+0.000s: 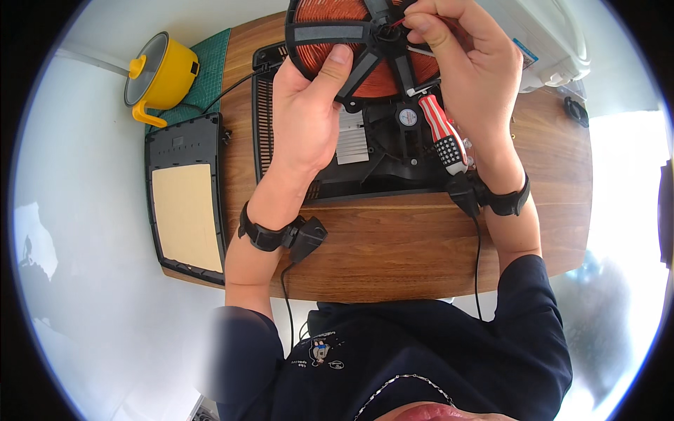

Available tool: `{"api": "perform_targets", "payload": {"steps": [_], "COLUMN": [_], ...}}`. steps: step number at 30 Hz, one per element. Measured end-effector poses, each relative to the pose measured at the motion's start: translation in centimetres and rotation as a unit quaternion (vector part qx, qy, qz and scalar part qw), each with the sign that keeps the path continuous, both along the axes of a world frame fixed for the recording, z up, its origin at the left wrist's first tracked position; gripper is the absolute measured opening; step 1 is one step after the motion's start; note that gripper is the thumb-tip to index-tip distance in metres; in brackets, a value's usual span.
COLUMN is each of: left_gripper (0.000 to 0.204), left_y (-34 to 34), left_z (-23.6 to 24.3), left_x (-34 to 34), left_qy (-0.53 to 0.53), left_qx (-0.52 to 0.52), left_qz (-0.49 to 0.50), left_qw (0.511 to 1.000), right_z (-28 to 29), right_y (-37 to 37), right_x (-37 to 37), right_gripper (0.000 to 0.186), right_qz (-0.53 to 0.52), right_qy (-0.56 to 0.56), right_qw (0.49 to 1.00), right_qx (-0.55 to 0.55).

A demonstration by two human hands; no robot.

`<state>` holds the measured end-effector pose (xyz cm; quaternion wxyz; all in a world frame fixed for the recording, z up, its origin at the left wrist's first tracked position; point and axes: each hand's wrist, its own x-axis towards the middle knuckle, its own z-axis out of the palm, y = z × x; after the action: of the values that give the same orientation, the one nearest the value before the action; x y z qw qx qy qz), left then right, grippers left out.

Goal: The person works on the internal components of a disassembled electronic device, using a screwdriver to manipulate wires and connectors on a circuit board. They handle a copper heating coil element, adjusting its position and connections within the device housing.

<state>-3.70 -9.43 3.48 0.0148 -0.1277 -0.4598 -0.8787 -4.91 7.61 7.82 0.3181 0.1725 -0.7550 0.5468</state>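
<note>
My left hand (309,105) grips an induction coil (330,52) by its rim, thumb lying on the black spoked frame over the copper windings. The coil is tilted up above the cooker's open black base (393,186). At the coil's hub, my right hand (481,67) pinches a thin red wire (399,22) between thumb and fingertips. Below the coil, the base shows a silver finned heat sink (352,144) and a black fan (408,117). A screwdriver (444,137) with a striped and starred handle lies on the base, under my right wrist.
On the left lies a black panel (149,203) with a cream sheet (186,217). Behind it, a yellow electric pot (175,74) stands on a green cutting mat (214,56). A white appliance (562,35) is at the far right, near a small black object (576,111). Cables hang from both wrist straps.
</note>
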Motion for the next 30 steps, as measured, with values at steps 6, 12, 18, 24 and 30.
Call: {"api": "perform_targets", "payload": {"steps": [6, 12, 18, 24, 30], "left_gripper": [0.026, 0.021, 0.021, 0.025, 0.020], "left_y": [-1.0, -0.9, -0.9, -1.4, -1.2], "left_z": [-0.4, 0.2, 0.1, -0.2, -0.1], "left_x": [-0.2, -0.1, -0.1, -0.4, -0.6], "left_qy": [0.022, 0.008, 0.026, 0.019, -0.021], "left_qx": [-0.023, -0.010, -0.011, -0.024, 0.019], "left_qz": [-0.034, -0.001, 0.032, 0.022, 0.016], "left_qw": [0.999, 1.000, 0.999, 0.999, 0.999], "right_z": [-0.6, -1.6, -1.3, -1.8, -0.3], "right_y": [0.5, 1.1, 1.3, 1.2, 0.7], "right_x": [-0.5, -1.5, -1.3, -1.5, -0.4], "right_gripper": [0.003, 0.002, 0.003, 0.002, 0.013], "right_qz": [0.041, 0.106, 0.134, 0.139, 0.103], "right_qy": [-0.025, -0.023, -0.019, -0.044, -0.063], "right_qw": [0.999, 0.994, 0.991, 0.989, 0.991], "right_qx": [-0.012, -0.018, 0.002, -0.035, 0.055]}}
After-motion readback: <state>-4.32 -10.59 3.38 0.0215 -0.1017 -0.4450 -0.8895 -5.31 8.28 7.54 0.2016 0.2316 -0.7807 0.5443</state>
